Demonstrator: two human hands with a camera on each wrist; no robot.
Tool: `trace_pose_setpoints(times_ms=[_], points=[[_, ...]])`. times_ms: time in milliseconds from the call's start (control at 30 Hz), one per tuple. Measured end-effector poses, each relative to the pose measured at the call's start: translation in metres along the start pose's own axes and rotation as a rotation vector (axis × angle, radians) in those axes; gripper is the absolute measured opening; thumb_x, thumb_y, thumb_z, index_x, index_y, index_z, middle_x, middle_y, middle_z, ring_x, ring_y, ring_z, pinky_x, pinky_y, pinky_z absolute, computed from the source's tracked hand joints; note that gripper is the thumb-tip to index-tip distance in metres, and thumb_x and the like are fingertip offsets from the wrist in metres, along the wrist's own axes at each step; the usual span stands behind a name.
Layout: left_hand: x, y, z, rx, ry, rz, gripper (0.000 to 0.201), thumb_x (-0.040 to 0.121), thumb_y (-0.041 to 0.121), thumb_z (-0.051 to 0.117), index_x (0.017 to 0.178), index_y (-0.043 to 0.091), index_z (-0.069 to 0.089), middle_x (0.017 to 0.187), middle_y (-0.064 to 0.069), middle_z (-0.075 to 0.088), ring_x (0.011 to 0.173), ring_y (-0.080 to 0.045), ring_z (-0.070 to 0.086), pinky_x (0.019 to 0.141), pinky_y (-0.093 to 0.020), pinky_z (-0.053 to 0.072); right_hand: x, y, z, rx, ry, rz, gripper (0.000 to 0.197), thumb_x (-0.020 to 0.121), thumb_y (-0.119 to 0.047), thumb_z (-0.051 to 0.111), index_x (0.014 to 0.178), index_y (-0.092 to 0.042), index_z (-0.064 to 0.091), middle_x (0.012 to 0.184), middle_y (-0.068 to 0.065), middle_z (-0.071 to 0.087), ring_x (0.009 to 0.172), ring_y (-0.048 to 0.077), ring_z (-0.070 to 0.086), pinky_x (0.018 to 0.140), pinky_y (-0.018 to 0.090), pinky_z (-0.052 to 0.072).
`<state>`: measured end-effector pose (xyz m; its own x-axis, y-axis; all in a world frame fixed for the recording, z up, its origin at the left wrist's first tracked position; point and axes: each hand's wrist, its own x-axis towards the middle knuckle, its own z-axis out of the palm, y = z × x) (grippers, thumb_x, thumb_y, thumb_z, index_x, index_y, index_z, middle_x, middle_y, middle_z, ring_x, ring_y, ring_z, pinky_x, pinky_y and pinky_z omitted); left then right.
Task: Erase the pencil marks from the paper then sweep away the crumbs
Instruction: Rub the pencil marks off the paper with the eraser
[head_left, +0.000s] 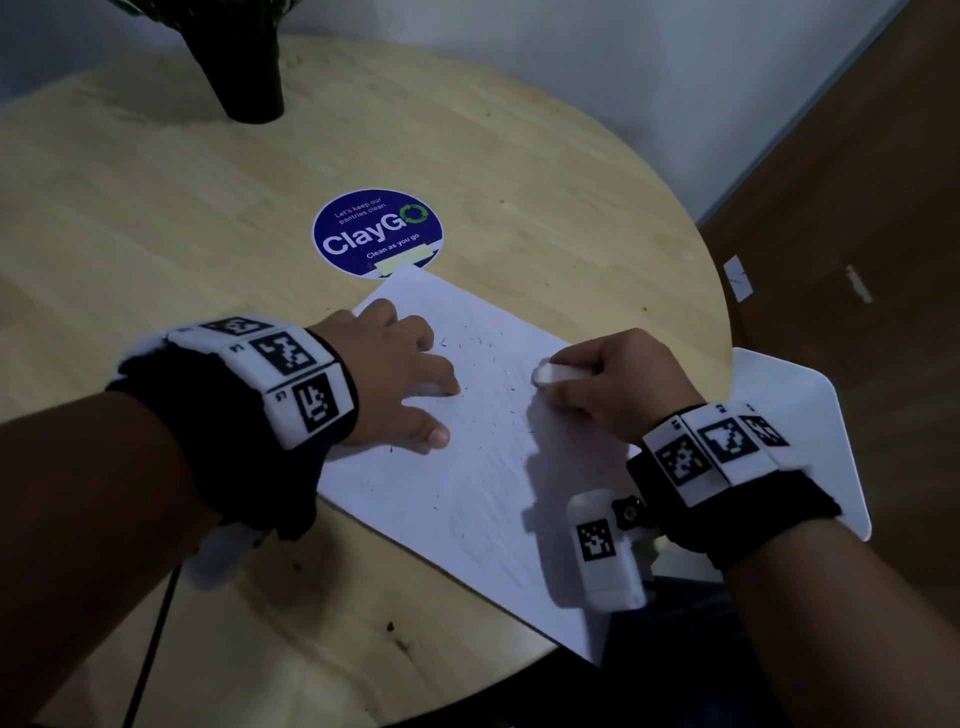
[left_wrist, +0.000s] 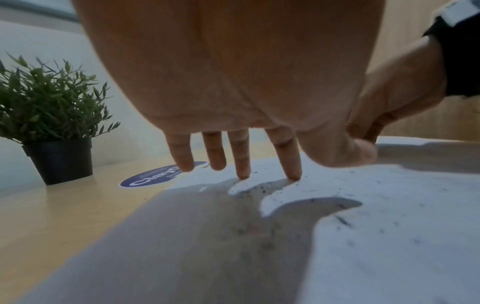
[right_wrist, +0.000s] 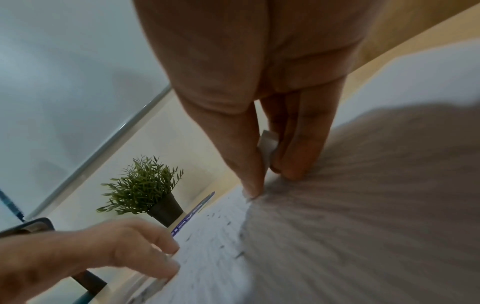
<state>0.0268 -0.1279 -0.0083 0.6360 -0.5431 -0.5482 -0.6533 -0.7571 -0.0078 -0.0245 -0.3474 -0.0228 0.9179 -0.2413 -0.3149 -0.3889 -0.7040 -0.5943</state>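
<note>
Both forearms enter from the near edge of the head view, each wearing a black wrist strap with white marker tiles. White paper (head_left: 467, 467) lies at an angle on the round wooden table (head_left: 156, 234), its near right corner overhanging the table edge. Left hand (head_left: 400, 379) rests on the left part of the sheet, fingers straight and spread; the left wrist view shows at least two fingertips (left_wrist: 294, 174) touching the sheet. Right hand (head_left: 618, 379) is at the sheet's right edge, thumb and fingers pinching a white eraser (head_left: 553, 373) whose end points toward the middle of the page. The right wrist view shows the thumb tip touching the paper; whether the eraser does cannot be told. Dark eraser crumbs (head_left: 470, 343) are scattered over the sheet between and beyond the hands. Faint pencil marks are barely legible. Farther on, a round blue ClayGo sticker (head_left: 376, 231) lies partly under the paper's far corner. A potted plant (head_left: 244, 67) stands at the far edge.
</note>
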Motion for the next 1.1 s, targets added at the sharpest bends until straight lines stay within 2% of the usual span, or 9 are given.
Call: trace_pose_setpoints(times_ms=[100, 167, 300, 467, 600, 833, 967, 1033, 1100], points=[[0.009, 0.004, -0.005, -0.042, 0.055, 0.027, 0.046, 0.087, 0.052, 0.061, 0.128, 0.039, 0.047, 0.144, 0.007, 0.026, 0.132, -0.019, 0.021, 0.103, -0.034, 0.034, -0.001, -0.002, -0.001, 0.015, -0.044, -0.012, 0.007, 0.079, -0.031, 0.076, 0.08, -0.037, 0.074, 0.079, -0.018, 0.066, 0.073, -0.003, 0.058, 0.056, 0.003, 0.041], [0.015, 0.005, -0.004, -0.108, 0.055, 0.014, 0.055, 0.083, 0.044, 0.07, 0.13, 0.036, 0.042, 0.141, 0.008, 0.028, 0.129, -0.018, 0.026, 0.101, -0.038, 0.039, -0.002, -0.002, 0.001, 0.009, -0.085, -0.048, 0.008, 0.08, -0.031, 0.075, 0.088, -0.032, 0.077, 0.078, -0.015, 0.068, 0.068, -0.006, 0.056, 0.048, -0.001, 0.037], [0.02, 0.002, 0.002, -0.006, 0.063, -0.014, 0.103, 0.073, 0.053, 0.075, 0.151, 0.036, 0.01, 0.139, 0.008, 0.026, 0.127, -0.019, 0.028, 0.098, -0.037, 0.04, 0.003, 0.001, -0.003, -0.024, 0.006, -0.078, 0.015, 0.082, -0.031, 0.073, 0.096, -0.027, 0.076, 0.074, -0.014, 0.062, 0.065, -0.007, 0.052, 0.048, -0.003, 0.035], [0.021, 0.0, 0.006, -0.053, 0.024, -0.033, 0.109, 0.073, 0.048, 0.078, 0.153, 0.034, 0.005, 0.158, 0.011, -0.002, 0.143, -0.02, 0.004, 0.111, -0.042, 0.032, -0.005, -0.008, 0.012, -0.153, -0.098, -0.212, 0.015, 0.079, -0.03, 0.07, 0.088, -0.021, 0.077, 0.089, 0.001, 0.073, 0.079, 0.011, 0.065, 0.057, 0.012, 0.041], [0.016, 0.0, 0.0, -0.068, 0.005, -0.057, 0.112, 0.078, 0.049, 0.074, 0.154, 0.025, -0.006, 0.158, 0.014, -0.008, 0.145, -0.014, 0.0, 0.111, -0.038, 0.03, 0.008, -0.008, 0.001, -0.091, -0.014, -0.151, 0.016, 0.079, -0.03, 0.074, 0.093, -0.024, 0.078, 0.085, -0.006, 0.074, 0.071, 0.001, 0.059, 0.055, 0.007, 0.039], [0.017, 0.001, 0.001, -0.059, 0.011, -0.079, 0.111, 0.074, 0.047, 0.077, 0.153, 0.028, 0.0, 0.158, 0.015, -0.006, 0.145, -0.011, 0.003, 0.107, -0.038, 0.033, 0.011, -0.012, 0.007, -0.322, -0.039, -0.328, 0.033, 0.075, -0.033, 0.066, 0.09, -0.003, 0.068, 0.087, 0.02, 0.063, 0.082, 0.031, 0.057, 0.065, 0.036, 0.044], [0.026, 0.0, 0.005, 0.05, 0.02, -0.044, 0.124, 0.057, 0.07, 0.067, 0.149, 0.042, -0.011, 0.154, 0.008, 0.001, 0.135, -0.021, 0.016, 0.089, -0.036, 0.038, 0.019, -0.002, -0.021, -0.228, 0.111, -0.203, 0.024, 0.085, -0.029, 0.067, 0.101, -0.013, 0.076, 0.091, 0.008, 0.072, 0.087, 0.021, 0.065, 0.067, 0.02, 0.039], [0.03, -0.001, 0.003, 0.128, 0.021, -0.032, 0.126, 0.048, 0.076, 0.063, 0.145, 0.05, -0.013, 0.148, 0.004, 0.006, 0.128, -0.024, 0.021, 0.082, -0.035, 0.034, 0.009, -0.008, -0.014, -0.21, 0.033, -0.246, 0.031, 0.083, -0.03, 0.069, 0.113, -0.021, 0.072, 0.096, -0.003, 0.069, 0.084, 0.008, 0.061, 0.071, 0.012, 0.036], [0.032, -0.001, -0.001, 0.138, 0.0, -0.039, 0.124, 0.055, 0.069, 0.074, 0.145, 0.052, -0.009, 0.144, 0.003, 0.008, 0.127, -0.025, 0.02, 0.084, -0.037, 0.034, 0.003, -0.014, 0.003, -0.201, -0.077, -0.303, 0.024, 0.082, -0.032, 0.07, 0.105, -0.026, 0.075, 0.094, -0.011, 0.069, 0.079, 0.0, 0.057, 0.064, 0.01, 0.036]])
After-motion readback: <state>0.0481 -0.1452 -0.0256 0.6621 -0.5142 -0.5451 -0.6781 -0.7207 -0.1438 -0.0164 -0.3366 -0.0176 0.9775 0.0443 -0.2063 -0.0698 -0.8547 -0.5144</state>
